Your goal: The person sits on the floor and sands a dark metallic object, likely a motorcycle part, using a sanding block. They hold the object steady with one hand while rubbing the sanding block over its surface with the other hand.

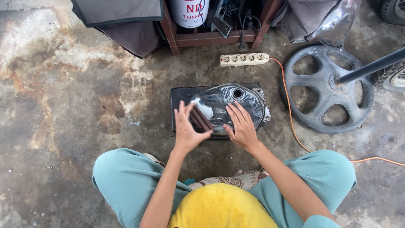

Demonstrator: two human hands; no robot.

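I log 1 white power strip [244,59] far centre, 1 orange cable [291,114], 1 grey wheel [327,88] right, 1 white can [190,12] far.

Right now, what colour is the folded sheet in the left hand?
Dark reddish brown. The folded sheet shows best in the head view, pinched in the left hand over the metal tank.

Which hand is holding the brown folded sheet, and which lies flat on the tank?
The left hand pinches the brown folded sheet, raised on edge at the tank's left side. The right hand holds nothing: it lies palm-down, fingers spread, on the shiny grey tank.
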